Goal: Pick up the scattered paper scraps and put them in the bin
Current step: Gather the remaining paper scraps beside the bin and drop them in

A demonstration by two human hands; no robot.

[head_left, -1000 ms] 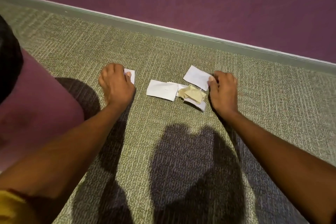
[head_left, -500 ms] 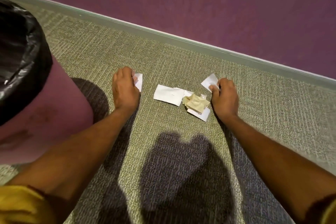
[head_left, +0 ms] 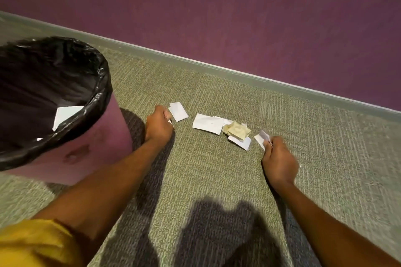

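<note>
My left hand [head_left: 159, 124] pinches a white paper scrap [head_left: 179, 111] by its near corner, just right of the bin. In my right hand [head_left: 280, 161] a smaller white scrap [head_left: 263, 136] is pinched and lifted off the carpet. Between the hands lies a pile: a white rectangle [head_left: 207, 124], a crumpled yellowish scrap [head_left: 236, 129] and another white piece [head_left: 240, 142]. The maroon bin [head_left: 97, 154] with a black liner stands at the left, and a white scrap [head_left: 65, 115] lies inside it.
Green carpet [head_left: 217, 180] runs to a grey skirting board [head_left: 238, 72] under a purple wall. The bin's rim is close to my left forearm. My shadow falls on the carpet in front.
My right hand has drawn back toward me with its scrap lifted off the pile. The view has swung left and up, bringing the bin into sight. My left hand keeps its scrap.
</note>
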